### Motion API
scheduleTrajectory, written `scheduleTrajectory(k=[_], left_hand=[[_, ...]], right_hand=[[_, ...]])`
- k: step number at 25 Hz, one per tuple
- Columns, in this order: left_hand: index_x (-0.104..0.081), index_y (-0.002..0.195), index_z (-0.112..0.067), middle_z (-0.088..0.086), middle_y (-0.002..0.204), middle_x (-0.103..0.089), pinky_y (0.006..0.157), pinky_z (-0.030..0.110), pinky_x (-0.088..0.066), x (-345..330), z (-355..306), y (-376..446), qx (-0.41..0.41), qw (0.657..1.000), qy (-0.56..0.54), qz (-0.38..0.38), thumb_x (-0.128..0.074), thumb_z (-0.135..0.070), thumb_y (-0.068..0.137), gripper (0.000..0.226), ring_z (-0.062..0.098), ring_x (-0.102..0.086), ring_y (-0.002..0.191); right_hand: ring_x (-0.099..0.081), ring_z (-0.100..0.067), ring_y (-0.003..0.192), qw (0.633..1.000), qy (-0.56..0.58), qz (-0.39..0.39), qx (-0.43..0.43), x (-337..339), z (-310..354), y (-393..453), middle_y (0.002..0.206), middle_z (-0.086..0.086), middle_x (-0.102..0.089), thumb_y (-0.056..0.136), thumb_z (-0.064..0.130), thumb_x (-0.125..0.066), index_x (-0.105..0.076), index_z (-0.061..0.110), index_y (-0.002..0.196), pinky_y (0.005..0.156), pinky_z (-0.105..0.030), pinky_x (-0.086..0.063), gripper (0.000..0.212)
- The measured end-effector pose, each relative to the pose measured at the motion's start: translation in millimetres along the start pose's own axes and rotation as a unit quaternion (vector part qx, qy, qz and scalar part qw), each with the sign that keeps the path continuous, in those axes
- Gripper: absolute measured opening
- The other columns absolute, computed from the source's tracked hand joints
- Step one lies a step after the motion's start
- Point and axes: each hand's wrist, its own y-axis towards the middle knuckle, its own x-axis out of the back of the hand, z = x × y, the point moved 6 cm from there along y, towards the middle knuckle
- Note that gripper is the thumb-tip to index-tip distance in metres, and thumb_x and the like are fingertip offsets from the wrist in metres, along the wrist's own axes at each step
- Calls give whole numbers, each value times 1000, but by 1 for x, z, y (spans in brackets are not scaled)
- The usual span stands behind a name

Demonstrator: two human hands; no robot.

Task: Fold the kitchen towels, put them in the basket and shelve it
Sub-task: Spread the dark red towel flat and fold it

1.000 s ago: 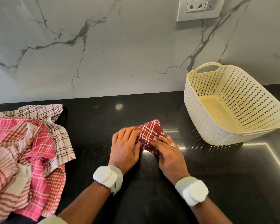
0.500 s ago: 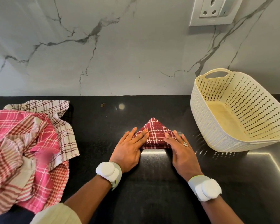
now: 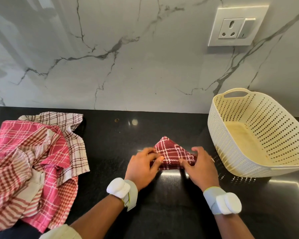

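A dark red checked towel [image 3: 169, 149], folded small into a triangle, lies on the black counter [image 3: 162, 204] in the middle. My left hand [image 3: 142, 167] grips its left corner. My right hand [image 3: 201, 165] grips its right corner, fingers curled over the cloth. A cream perforated basket [image 3: 219, 135] stands to the right, with nothing inside. At the left lies a heap of unfolded pink, red and white checked towels [image 3: 33, 161].
A white marble wall [image 3: 128, 66] rises behind the counter, with a wall socket [image 3: 236, 27] at the upper right. Bare counter separates the towel heap from my hands. The basket sits close to my right hand.
My hands were flat, pressing on the folded towel's sides; now their fingers curl around its two lower corners. The view has tilted up slightly.
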Motion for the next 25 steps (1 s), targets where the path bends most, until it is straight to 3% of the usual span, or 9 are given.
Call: scheduleTrajectory(k=[2, 4, 6, 9, 11, 14, 17, 21, 25], left_hand=[[-55, 115, -24, -7, 118, -50, 96, 34, -44, 9, 5, 21, 137, 986, -97, 1, -64, -52, 84, 43, 11, -55, 104], [-55, 116, -16, 0, 114, -58, 95, 34, -47, 3, 13, 36, 205, 962, -159, 83, -79, -44, 74, 56, 16, -59, 102], [-63, 105, -12, 5, 105, -69, 93, 40, -51, 3, 9, 43, 175, 955, -209, 122, -83, -33, 72, 44, 21, -66, 97], [-60, 101, -8, 9, 98, -71, 90, 38, -54, 17, -13, 45, 73, 949, -279, 123, -79, -11, 76, 31, 22, -69, 93], [-59, 105, -6, 11, 100, -71, 88, 33, -56, 24, -30, 47, 28, 934, -325, 145, -76, -5, 78, 32, 22, -69, 94], [-60, 108, -12, 6, 100, -72, 88, 33, -56, 33, -48, 72, -26, 940, -317, 127, -75, -10, 81, 31, 18, -69, 94], [-61, 110, -24, -3, 103, -70, 90, 31, -54, 37, -47, 96, -48, 958, -273, 76, -76, -21, 81, 33, 7, -67, 95], [-52, 117, -37, -7, 112, -64, 93, 34, -52, 11, -51, 121, -48, 963, -257, 66, -74, -37, 80, 43, 7, -64, 98], [-52, 117, -27, -11, 110, -59, 81, 26, -51, -19, -79, 132, -75, 963, -237, 105, -69, -23, 87, 35, 4, -58, 78]], right_hand=[[-57, -24, 113, 997, -10, 70, -36, -7, 0, 8, 121, 1, -58, 74, 39, -78, -51, 24, 123, 94, -36, -46, 59], [-60, -23, 107, 994, -6, 105, -29, -9, 1, 12, 116, 1, -61, 68, 37, -82, -56, 26, 113, 92, -35, -48, 53], [-58, -21, 107, 991, -4, 135, -14, -7, 0, 13, 118, 0, -57, 59, 34, -85, -53, 28, 114, 95, -38, -47, 64], [-39, -10, 123, 985, 77, 136, 73, 12, 20, 19, 132, 10, -40, 55, 34, -90, -41, 34, 134, 109, -35, -32, 93], [-42, -1, 123, 971, 149, 138, 127, 23, 40, 24, 133, 17, -46, 60, 31, -90, -42, 38, 133, 107, -28, -32, 87], [-65, -2, 100, 952, 223, 169, 122, 27, 52, 43, 107, 10, -69, 65, 30, -88, -59, 30, 114, 97, -32, -51, 58], [-68, -4, 90, 956, 246, 132, 93, 32, 41, 64, 97, 6, -72, 69, 32, -86, -65, 25, 104, 89, -31, -54, 41], [-65, -3, 91, 968, 242, 38, 51, 45, 14, 85, 99, 7, -69, 75, 22, -82, -65, 22, 105, 87, -25, -52, 34], [-61, -15, 95, 969, 210, -114, -56, 69, -26, 84, 102, 3, -65, 77, 18, -79, -61, 23, 104, 88, -32, -49, 33]])
